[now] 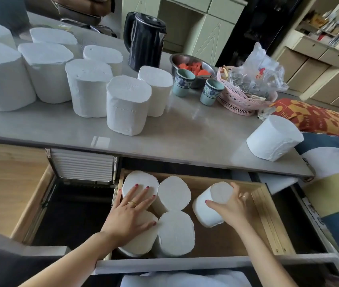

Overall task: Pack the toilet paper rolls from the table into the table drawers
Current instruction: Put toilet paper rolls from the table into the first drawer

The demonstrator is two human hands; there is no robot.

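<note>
**A:** How many are packed, from where you sit?

**B:** I count four white paper rolls standing on end in the open wooden drawer (267, 214), two far and two near, packed together at its left side. My left hand (130, 212) lies flat with fingers spread, pressing on the far-left roll (140, 183) and the near-left roll (141, 241). The far-right roll (173, 192) and near-right roll (175, 233) sit just beside them.

**A:** And a fifth?

**B:** My right hand (231, 208) is wrapped around the tilted white roll (212, 206), thumb on its near side and fingers over the top, inside the drawer just right of the four.

**A:** What's left on top?

**B:** On the grey table (185, 129) I see nine rolls: a cluster of eight at the left, such as the nearest upright one (128, 105), and a lone roll (274, 137) at the right edge. Also one black kettle (143, 41), one steel bowl (187, 59) of red pieces, two glazed cups (183, 82) (211, 92) and one pink basket (236, 100).
</note>
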